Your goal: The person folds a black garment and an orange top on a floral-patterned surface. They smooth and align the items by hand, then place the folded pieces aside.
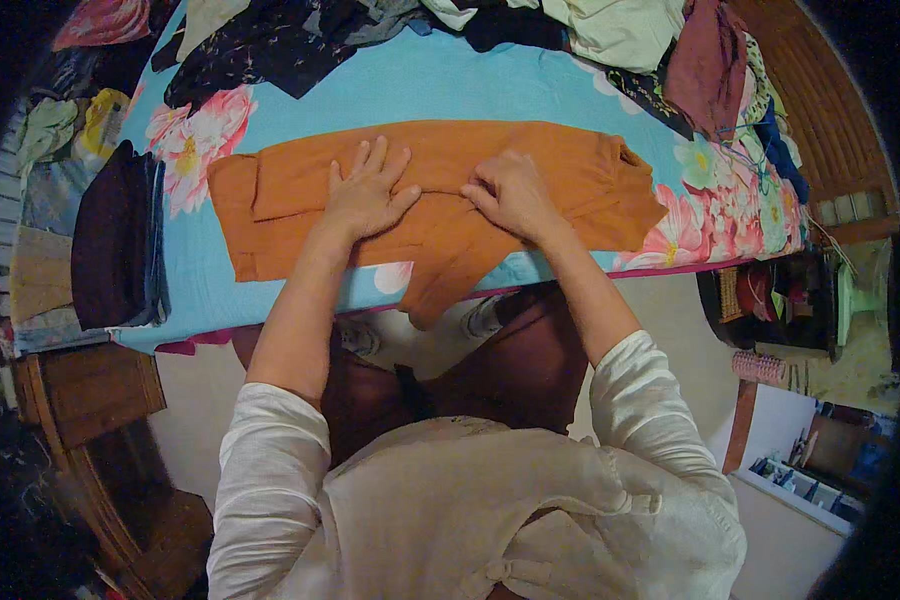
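An orange-brown garment (435, 165), seemingly a pair of trousers, lies lengthwise on a blue floral bedsheet (405, 82) in front of me. My left hand (367, 191) rests palm down on its left half, fingers spread. On the middle of the cloth is my right hand (511, 196), its fingers curled, thumb and forefinger near a crease; whether it pinches the fabric is unclear. A pointed part of the garment hangs over the bed's near edge between my forearms. The right end of the cloth is bunched, with an opening at its upper corner.
A stack of folded dark clothes (116, 240) stands at the bed's left edge. Black clothing (262, 52), pale cloth (622, 34) and a maroon garment (709, 71) are heaped along the far side. A wooden piece of furniture (94, 397) is at lower left.
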### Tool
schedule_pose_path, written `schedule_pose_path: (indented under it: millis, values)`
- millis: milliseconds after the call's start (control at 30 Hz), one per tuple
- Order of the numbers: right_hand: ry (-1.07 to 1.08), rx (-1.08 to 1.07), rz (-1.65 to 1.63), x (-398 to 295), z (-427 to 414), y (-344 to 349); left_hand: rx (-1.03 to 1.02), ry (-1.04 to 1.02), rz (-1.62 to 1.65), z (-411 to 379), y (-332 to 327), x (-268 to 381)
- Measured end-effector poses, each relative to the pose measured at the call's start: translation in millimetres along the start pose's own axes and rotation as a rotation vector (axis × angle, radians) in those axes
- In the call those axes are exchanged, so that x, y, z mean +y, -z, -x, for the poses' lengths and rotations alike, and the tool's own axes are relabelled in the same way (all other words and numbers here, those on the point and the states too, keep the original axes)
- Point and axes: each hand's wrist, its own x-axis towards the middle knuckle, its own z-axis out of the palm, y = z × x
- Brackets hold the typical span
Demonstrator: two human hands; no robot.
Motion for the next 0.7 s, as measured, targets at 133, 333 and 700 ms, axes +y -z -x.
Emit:
schedule_pose_path:
  millis: [133, 333, 700]
  values:
    - [-0.185, -0.088, -0.208, 11, -7, 7, 0.11, -0.019, -0.009, 1, -1, 5]
    - [-0.051, 0.24, -0.122, 27, -33, -16, 0.122, -0.049, 0.111, -48, 28, 44]
    - [-0.633, -0.141, 0.31, 39, 6, 11, 0.065, 0.134, -0.06, -31, -4, 30]
